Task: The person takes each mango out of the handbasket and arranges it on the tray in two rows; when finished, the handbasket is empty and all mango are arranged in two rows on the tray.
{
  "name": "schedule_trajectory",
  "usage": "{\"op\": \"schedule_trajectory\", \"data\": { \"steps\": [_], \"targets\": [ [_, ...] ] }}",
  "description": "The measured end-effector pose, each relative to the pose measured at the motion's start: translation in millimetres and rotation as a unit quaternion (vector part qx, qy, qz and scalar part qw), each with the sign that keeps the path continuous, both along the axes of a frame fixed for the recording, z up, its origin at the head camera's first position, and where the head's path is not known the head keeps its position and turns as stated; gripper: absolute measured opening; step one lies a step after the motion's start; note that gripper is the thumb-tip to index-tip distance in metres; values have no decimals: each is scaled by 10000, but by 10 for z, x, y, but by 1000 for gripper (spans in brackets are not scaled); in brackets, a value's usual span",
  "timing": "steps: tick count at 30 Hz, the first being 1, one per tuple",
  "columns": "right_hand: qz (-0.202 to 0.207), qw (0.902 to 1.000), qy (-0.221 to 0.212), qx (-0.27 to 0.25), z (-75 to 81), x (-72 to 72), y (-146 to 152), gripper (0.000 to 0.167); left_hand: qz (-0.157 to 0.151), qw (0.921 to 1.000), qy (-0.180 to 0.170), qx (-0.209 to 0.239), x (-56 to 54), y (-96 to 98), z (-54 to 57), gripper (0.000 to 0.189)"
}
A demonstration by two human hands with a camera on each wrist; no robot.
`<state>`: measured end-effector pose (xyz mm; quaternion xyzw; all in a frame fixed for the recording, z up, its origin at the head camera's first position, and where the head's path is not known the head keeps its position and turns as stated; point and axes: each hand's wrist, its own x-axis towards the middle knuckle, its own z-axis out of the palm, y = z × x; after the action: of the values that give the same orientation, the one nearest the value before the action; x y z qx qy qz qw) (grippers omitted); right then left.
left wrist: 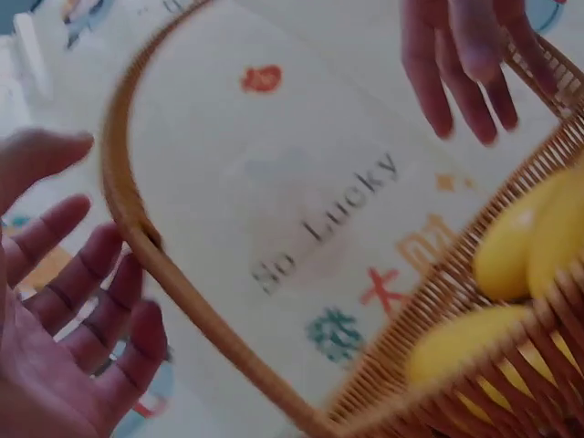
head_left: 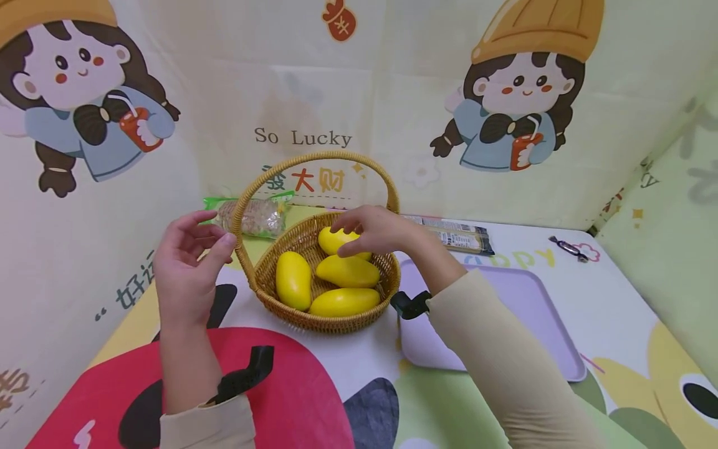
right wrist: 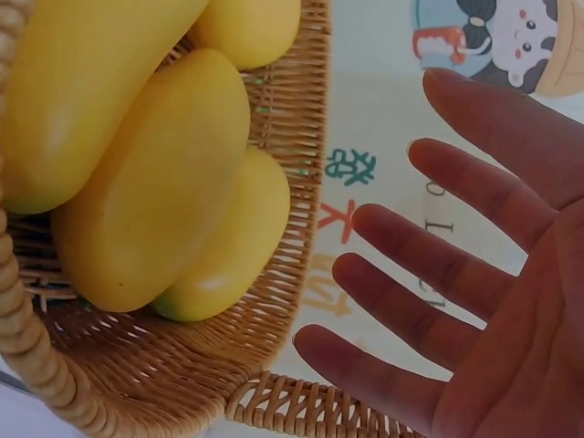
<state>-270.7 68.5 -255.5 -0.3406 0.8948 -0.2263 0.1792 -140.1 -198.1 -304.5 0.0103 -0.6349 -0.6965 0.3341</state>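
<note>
A brown wicker basket (head_left: 331,324) with a tall arched handle (head_left: 320,156) stands on the table and holds several yellow mangoes (head_left: 293,280). My left hand (head_left: 191,262) is raised at the basket's left side, fingertips right by the handle, its fingers loosely bent and holding nothing. Over the basket's right rear part hovers my right hand (head_left: 381,231), overlapping the rearmost mango in the head view. In the right wrist view its fingers (right wrist: 438,265) are spread and the palm holds nothing; the mangoes (right wrist: 155,182) lie beside them in the basket.
To the right, partly behind my right sleeve, lies a lilac tray (head_left: 527,299). A clear packet with green edges (head_left: 263,215) sits behind the basket's left side. Long dark-ended packets (head_left: 462,238) and a small wrapped candy (head_left: 569,248) lie near the back wall.
</note>
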Motion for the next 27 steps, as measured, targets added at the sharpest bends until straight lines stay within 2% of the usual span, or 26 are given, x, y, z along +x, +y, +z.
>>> {"op": "schedule_trajectory", "data": {
  "steps": [3, 5, 7, 9, 11, 15, 21, 24, 27],
  "targets": [
    [-75, 10000, -64, -5, 1, -14, -43, 50, -386, 9974, -614, -34, -109, -95, -183, 41],
    [-130, 9999, -97, -3, -3, -19, -63, 49, -678, 9905, -1161, -278, -163, -150, -307, 40],
    [-164, 9998, -132, 9, -16, -25, -79, 48, -1023, 9781, -1695, -645, -195, -187, -413, 42],
    [-193, 9997, -160, 25, -33, -32, -94, 49, -1375, 9651, -1997, -988, -223, -211, -499, 49],
    [-224, 9995, -192, 55, -50, -34, -109, 49, -1739, 9530, -2222, -1106, -241, -217, -563, 59],
    [-262, 9993, -242, 125, -76, -30, -143, 50, -2259, 9371, -2464, -1011, -273, -190, -642, 72],
    [-308, 9987, -276, 304, -91, -27, -195, 49, -2486, 9249, -2667, -1074, -280, -192, -720, 82],
    [-281, 9983, -318, 394, -109, -33, -223, 49, -2784, 9230, -2523, -834, -268, -218, -782, 84],
    [-276, 9975, -433, 475, -130, -33, -229, 49, -3148, 9214, -2247, -368, -248, -243, -844, 83]
  ]
}}
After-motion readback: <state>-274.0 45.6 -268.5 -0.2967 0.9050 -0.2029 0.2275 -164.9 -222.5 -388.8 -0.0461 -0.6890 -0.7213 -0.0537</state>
